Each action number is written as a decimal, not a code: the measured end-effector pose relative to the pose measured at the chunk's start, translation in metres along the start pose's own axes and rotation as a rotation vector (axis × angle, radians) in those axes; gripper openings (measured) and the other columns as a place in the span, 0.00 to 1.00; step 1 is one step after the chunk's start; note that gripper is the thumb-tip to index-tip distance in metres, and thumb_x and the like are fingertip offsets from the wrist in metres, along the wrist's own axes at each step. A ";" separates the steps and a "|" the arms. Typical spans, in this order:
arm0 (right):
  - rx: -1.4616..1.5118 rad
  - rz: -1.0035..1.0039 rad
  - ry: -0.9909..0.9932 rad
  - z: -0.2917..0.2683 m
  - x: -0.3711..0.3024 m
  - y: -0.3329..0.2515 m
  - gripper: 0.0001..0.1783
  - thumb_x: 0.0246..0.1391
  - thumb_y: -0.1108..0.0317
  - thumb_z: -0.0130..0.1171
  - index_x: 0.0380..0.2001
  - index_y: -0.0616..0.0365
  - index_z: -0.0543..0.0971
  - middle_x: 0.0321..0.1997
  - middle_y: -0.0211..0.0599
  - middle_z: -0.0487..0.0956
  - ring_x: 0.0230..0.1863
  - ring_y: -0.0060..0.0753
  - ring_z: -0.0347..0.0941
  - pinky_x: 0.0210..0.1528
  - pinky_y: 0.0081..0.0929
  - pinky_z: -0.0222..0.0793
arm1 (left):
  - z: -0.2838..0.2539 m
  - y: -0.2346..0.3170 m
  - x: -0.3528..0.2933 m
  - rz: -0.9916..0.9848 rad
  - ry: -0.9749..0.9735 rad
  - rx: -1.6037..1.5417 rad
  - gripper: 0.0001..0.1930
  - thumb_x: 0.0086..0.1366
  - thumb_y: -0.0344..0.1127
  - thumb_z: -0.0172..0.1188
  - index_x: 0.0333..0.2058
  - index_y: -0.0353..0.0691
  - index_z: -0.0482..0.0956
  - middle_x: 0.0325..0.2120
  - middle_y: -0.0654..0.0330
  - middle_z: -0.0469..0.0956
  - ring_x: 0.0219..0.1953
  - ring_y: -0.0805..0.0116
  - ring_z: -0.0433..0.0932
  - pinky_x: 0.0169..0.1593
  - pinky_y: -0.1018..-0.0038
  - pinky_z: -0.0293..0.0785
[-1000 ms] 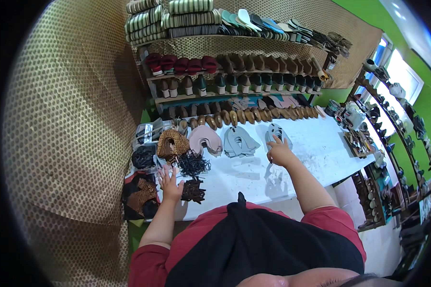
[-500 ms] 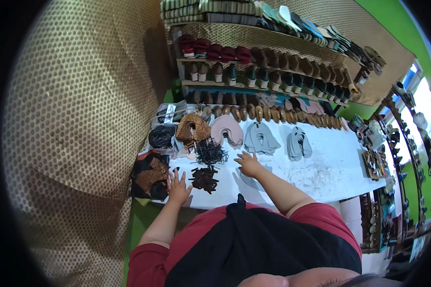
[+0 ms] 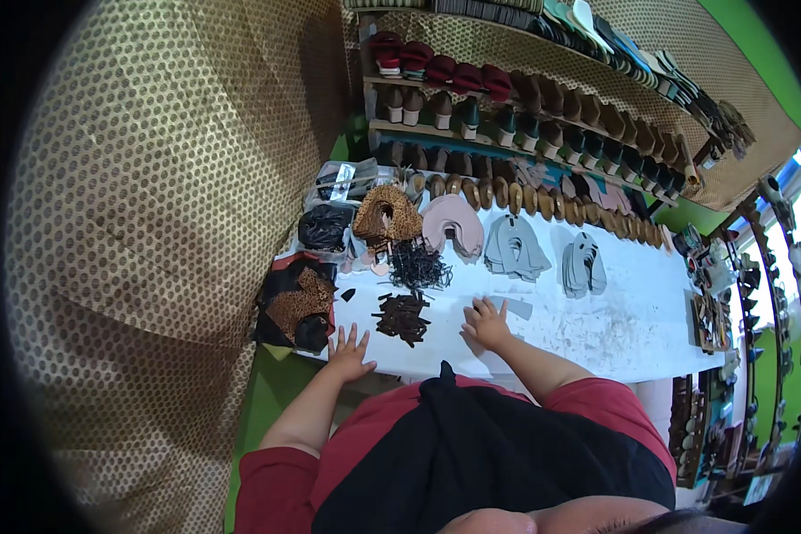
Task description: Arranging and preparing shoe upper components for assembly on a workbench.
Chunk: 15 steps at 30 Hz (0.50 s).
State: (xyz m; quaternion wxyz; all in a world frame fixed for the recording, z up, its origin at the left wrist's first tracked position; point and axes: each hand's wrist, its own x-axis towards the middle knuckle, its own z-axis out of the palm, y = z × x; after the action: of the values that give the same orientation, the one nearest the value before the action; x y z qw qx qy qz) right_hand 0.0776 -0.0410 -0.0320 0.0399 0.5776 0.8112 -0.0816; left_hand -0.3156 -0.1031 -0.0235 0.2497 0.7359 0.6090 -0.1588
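My left hand (image 3: 349,354) rests at the near edge of the white table (image 3: 623,311), fingers spread and holding nothing. Beyond its fingertips lies a small black scrap (image 3: 348,295). To its left are black and leopard-print pieces (image 3: 299,303), and to its right a pile of short dark brown strips (image 3: 403,319). My right hand (image 3: 487,325) lies palm down on the tabletop with its fingers apart. Close beside it is a flat pale grey piece (image 3: 518,308), partly hidden by the hand. A tangle of thin black strips (image 3: 420,264) sits farther back.
Stacks of leopard-print (image 3: 387,216), pink (image 3: 452,224) and grey curved cut pieces (image 3: 514,249) stand across the table, with another grey stack (image 3: 583,265) farther right. Wooden shoe lasts (image 3: 516,196) line the back. Shelves of shoes (image 3: 507,125) rise behind; a tool box (image 3: 710,322) sits right.
The view has shifted, so the table appears farther right and higher. Both hands have drawn back toward the table's near edge. The black scrap and the grey piece show more plainly.
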 end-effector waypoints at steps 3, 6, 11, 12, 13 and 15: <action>0.086 -0.009 0.065 0.000 0.029 -0.022 0.24 0.60 0.49 0.54 0.60 0.34 0.73 0.69 0.36 0.65 0.74 0.50 0.53 0.64 0.83 0.40 | -0.001 -0.005 0.004 0.030 -0.029 -0.024 0.50 0.62 0.67 0.54 0.73 0.57 0.37 0.74 0.53 0.23 0.74 0.42 0.21 0.69 0.38 0.25; 0.175 -0.018 0.046 -0.016 0.055 -0.050 0.22 0.58 0.52 0.57 0.57 0.31 0.76 0.67 0.34 0.67 0.73 0.49 0.54 0.65 0.83 0.39 | -0.002 -0.009 0.006 0.040 -0.076 -0.056 0.51 0.62 0.67 0.54 0.73 0.57 0.36 0.74 0.53 0.22 0.74 0.40 0.20 0.69 0.37 0.24; 0.171 0.052 0.088 -0.019 0.081 -0.081 0.19 0.52 0.55 0.63 0.50 0.31 0.82 0.66 0.31 0.68 0.74 0.50 0.49 0.66 0.83 0.37 | -0.009 -0.005 0.000 0.057 -0.091 -0.020 0.51 0.62 0.67 0.54 0.73 0.57 0.35 0.74 0.53 0.21 0.73 0.40 0.19 0.68 0.36 0.24; 0.174 0.059 0.087 -0.019 0.082 -0.083 0.19 0.52 0.55 0.63 0.50 0.31 0.82 0.66 0.31 0.68 0.74 0.50 0.49 0.66 0.83 0.37 | -0.010 -0.004 0.000 0.063 -0.090 -0.012 0.51 0.62 0.66 0.54 0.73 0.57 0.35 0.74 0.53 0.21 0.73 0.40 0.19 0.68 0.36 0.25; 0.201 0.119 0.076 -0.019 0.085 -0.088 0.18 0.52 0.55 0.64 0.48 0.32 0.82 0.66 0.30 0.68 0.74 0.50 0.49 0.66 0.83 0.37 | -0.011 -0.006 0.001 0.062 -0.093 -0.011 0.51 0.62 0.66 0.54 0.73 0.57 0.35 0.74 0.53 0.21 0.73 0.40 0.19 0.68 0.36 0.25; 0.245 0.228 0.059 -0.020 0.086 -0.095 0.15 0.51 0.56 0.65 0.44 0.33 0.84 0.66 0.30 0.68 0.75 0.50 0.47 0.65 0.84 0.36 | -0.011 -0.008 0.001 0.072 -0.115 -0.050 0.50 0.63 0.65 0.54 0.73 0.57 0.35 0.73 0.53 0.20 0.73 0.40 0.18 0.68 0.35 0.25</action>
State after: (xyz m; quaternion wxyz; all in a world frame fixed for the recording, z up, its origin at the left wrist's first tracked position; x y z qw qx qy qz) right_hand -0.0401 0.0124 -0.0183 -0.0458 0.6688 0.7251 -0.1576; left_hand -0.3239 -0.0950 -0.0163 0.3078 0.7405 0.5707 -0.1764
